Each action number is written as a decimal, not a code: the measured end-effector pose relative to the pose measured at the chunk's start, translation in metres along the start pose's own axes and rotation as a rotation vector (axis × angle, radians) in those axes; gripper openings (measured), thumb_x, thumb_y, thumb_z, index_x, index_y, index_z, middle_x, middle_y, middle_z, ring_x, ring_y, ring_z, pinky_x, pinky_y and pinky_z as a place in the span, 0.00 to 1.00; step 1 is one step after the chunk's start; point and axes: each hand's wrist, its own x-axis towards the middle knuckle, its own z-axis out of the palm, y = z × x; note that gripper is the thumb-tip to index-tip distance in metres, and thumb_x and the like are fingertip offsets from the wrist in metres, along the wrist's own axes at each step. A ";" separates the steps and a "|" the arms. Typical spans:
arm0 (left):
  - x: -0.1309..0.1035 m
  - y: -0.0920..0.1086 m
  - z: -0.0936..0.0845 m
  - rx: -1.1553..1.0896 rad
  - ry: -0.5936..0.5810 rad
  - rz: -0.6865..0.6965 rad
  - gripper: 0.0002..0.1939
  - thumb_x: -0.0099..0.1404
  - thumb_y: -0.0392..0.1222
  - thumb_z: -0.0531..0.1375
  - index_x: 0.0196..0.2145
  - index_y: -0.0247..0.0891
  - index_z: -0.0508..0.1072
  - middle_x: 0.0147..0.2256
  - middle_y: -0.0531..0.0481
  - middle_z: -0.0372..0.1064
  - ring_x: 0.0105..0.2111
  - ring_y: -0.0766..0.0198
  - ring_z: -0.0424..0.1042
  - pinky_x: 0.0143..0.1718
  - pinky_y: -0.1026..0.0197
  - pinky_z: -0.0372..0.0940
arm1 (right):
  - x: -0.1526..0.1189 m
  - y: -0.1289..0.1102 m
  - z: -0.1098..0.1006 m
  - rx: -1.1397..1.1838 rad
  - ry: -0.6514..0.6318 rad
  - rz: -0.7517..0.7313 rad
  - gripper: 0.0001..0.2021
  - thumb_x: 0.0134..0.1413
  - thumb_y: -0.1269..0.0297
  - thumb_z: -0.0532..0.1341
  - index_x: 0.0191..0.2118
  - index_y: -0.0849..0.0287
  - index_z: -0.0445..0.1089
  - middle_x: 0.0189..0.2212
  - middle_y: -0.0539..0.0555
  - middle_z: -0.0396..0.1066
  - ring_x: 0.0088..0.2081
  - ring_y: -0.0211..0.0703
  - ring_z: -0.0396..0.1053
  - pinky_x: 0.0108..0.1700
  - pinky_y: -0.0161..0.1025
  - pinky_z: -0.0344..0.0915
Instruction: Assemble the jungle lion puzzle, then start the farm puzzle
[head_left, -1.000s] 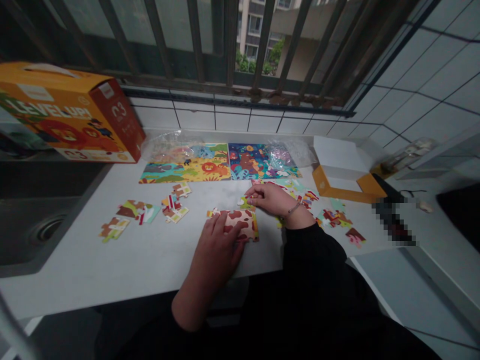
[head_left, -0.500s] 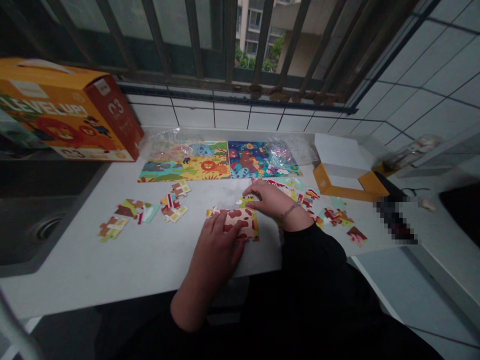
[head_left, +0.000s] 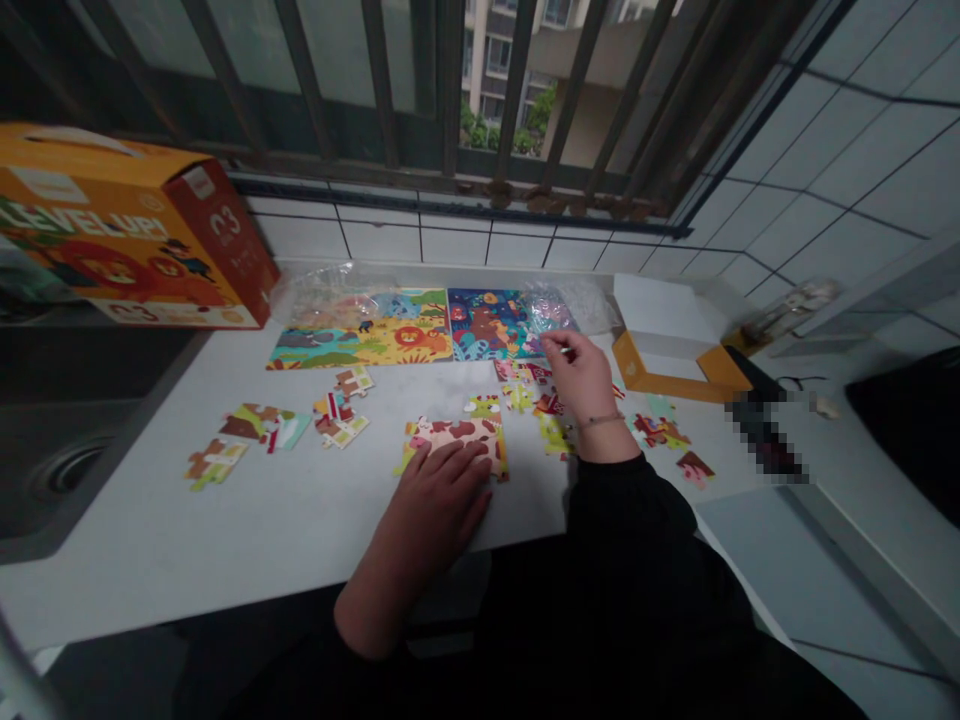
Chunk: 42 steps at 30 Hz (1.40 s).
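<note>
My left hand point(head_left: 442, 495) lies flat, fingers stretched over the lower part of a partly joined cow jigsaw puzzle point(head_left: 457, 432). Its pieces show a pink cow with brown patches on a yellow-green ground. A green puzzle piece point(head_left: 484, 406) sits along the top edge of this section. To the right, my right hand point(head_left: 583, 385) is raised over loose puzzle pieces point(head_left: 517, 397), its fingers curled together. Whether anything is between those fingertips is hidden from me.
Joined puzzle pieces point(head_left: 262, 428) and more pieces point(head_left: 341, 410) lie left; others point(head_left: 660, 430) lie right. Behind are a lion picture sheet point(head_left: 352, 340), a night-scene sheet point(head_left: 480, 325) and plastic bags point(head_left: 330, 290). An orange box point(head_left: 217, 250) stands beside the sink point(head_left: 45, 500); an open box point(head_left: 675, 372) is right.
My right hand has let go of the green piece at the cow section's top and moved right, over the loose pieces. My left hand has slid slightly down, uncovering the cow's head.
</note>
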 end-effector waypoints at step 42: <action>0.000 -0.018 -0.001 -0.001 0.079 0.103 0.10 0.78 0.42 0.59 0.45 0.42 0.81 0.48 0.41 0.83 0.48 0.45 0.81 0.48 0.43 0.73 | -0.095 0.059 -0.160 -0.882 -0.246 0.209 0.13 0.75 0.63 0.61 0.53 0.59 0.82 0.52 0.63 0.81 0.52 0.52 0.78 0.52 0.41 0.69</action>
